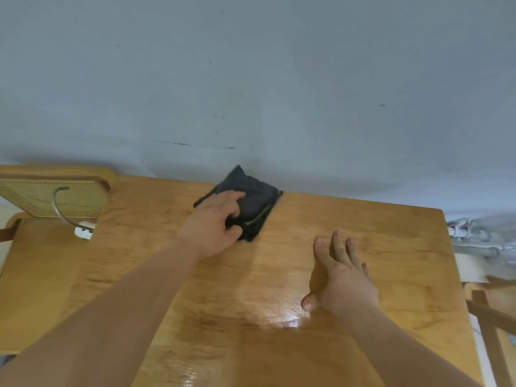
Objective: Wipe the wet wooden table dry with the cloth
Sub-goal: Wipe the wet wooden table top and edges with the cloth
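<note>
A dark folded cloth (255, 201) with a green stitched edge lies at the far edge of the wooden table (391, 247), against the grey wall. My left hand (213, 224) rests on the cloth's near left side, fingers curled around its edge. My right hand (339, 277) lies flat on the tabletop to the right, fingers spread, holding nothing. A shiny wet patch (282, 317) glistens on the wood just left of my right wrist.
A wooden chair with a cane back (50, 196) stands at the left, with a white plug and grey cable (83, 231) on it. Grey pipes (474, 238) run past the table's right edge. Wooden slats (491, 317) show at the lower right.
</note>
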The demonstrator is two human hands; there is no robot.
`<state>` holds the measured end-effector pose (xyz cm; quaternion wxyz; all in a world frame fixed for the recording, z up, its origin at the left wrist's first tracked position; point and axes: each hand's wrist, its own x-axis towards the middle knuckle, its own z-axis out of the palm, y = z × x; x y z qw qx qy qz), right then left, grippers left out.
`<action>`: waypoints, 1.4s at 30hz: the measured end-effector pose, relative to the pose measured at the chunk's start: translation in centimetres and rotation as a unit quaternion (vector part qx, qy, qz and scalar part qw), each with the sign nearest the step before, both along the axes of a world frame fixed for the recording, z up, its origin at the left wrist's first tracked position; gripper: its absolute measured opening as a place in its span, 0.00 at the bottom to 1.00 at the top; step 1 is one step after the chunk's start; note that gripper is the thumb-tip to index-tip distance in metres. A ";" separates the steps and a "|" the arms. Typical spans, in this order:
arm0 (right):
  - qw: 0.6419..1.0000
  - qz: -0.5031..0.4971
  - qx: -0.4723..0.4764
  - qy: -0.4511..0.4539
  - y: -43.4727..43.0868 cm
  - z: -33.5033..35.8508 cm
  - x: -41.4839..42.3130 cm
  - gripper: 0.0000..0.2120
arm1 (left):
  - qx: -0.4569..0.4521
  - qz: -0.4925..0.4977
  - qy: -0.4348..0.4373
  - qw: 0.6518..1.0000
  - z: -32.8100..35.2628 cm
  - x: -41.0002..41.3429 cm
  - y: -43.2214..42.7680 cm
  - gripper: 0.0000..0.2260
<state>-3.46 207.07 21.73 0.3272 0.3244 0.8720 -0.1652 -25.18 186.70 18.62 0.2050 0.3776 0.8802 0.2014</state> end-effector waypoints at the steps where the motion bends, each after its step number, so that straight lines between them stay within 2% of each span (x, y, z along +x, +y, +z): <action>1: 1.000 -0.002 0.003 -0.005 -0.1 0.1 -0.1 0.68 | -0.009 0.084 0.010 0.996 -0.1 -0.5 -1.0 0.05; 3: 1.000 -0.007 0.008 -0.012 -0.3 0.2 -0.3 0.68 | -0.033 0.209 0.032 0.977 -0.5 0.3 -1.7 0.07; 5: 1.000 -0.010 0.016 -0.019 -0.7 0.5 -0.7 0.68 | -0.046 0.233 0.047 0.970 -0.9 3.1 -0.7 0.09; 7: 0.999 -0.013 0.026 -0.024 -1.2 0.8 -1.0 0.67 | -0.023 0.155 0.041 0.987 -1.0 7.1 1.0 0.06; 9: 0.999 -0.013 0.034 -0.021 -1.6 1.0 -1.0 0.66 | 0.013 -0.019 0.031 0.999 -1.1 10.3 1.8 0.05; 11: 0.999 -0.005 0.034 -0.011 -1.7 1.0 -0.7 0.63 | 0.041 -0.159 0.016 0.986 -1.0 9.9 0.9 0.06; 13: 1.000 -0.003 0.029 -0.002 -1.4 0.9 -0.4 0.64 | 0.047 -0.183 0.014 0.982 -1.0 6.9 -0.4 0.05; 14: 1.000 -0.005 0.028 0.001 -1.3 0.8 -0.3 0.65 | 0.034 -0.157 0.024 0.987 -1.1 5.3 -1.1 0.05; 16: 0.999 -0.007 0.032 0.005 -1.1 0.7 -0.3 0.66 | 0.010 -0.033 0.043 0.998 -1.2 3.2 -1.7 0.06; 18: 1.000 -0.005 0.025 0.004 -1.0 0.5 -0.3 0.67 | 0.004 0.107 0.040 0.993 -1.4 3.7 -0.6 0.06; 20: 1.000 0.006 0.020 0.004 -0.9 0.4 -0.2 0.67 | -0.005 0.175 0.026 0.984 -1.5 6.7 2.2 0.05; 22: 0.999 0.023 0.025 0.021 -0.7 0.4 -0.1 0.67 | 0.009 0.138 0.019 0.990 -1.5 10.8 4.8 0.04; 24: 0.996 0.059 0.026 0.056 -0.2 0.6 0.8 0.66 | 0.032 0.033 0.023 0.999 -1.5 13.9 5.6 0.05; 27: 0.991 0.080 -0.013 0.110 2.6 1.7 3.2 0.58 | 0.021 -0.027 0.004 0.999 -1.0 12.5 4.4 0.08; 30: 0.986 0.032 -0.079 0.147 7.7 3.0 5.7 0.48 | -0.002 0.046 0.017 0.999 -0.5 10.8 4.6 0.10; 32: 0.991 0.043 -0.018 0.124 11.5 3.3 7.0 0.46 | -0.001 0.157 0.026 0.987 -0.4 12.4 7.7 0.09; 34: 0.996 0.036 0.043 0.071 14.2 3.2 8.2 0.50 | -0.003 0.224 0.015 0.974 -0.4 15.8 12.4 0.07; 36: 0.998 0.004 0.051 0.034 15.7 2.5 9.4 0.56 | 0.009 0.167 -0.005 0.986 -0.2 19.6 16.6 0.06; 38: 0.998 -0.021 0.042 0.033 16.5 1.6 10.7 0.58 | 0.020 0.007 -0.012 1.000 0.2 22.0 19.3 0.06; 40: 0.998 -0.024 0.025 0.045 16.8 1.1 11.3 0.58 | 0.012 -0.119 -0.014 0.993 0.4 20.9 19.7 0.09; 42: 0.999 -0.042 -0.002 0.031 17.2 1.5 11.2 0.57 | 0.002 -0.157 0.007 0.988 0.2 17.8 19.9 0.11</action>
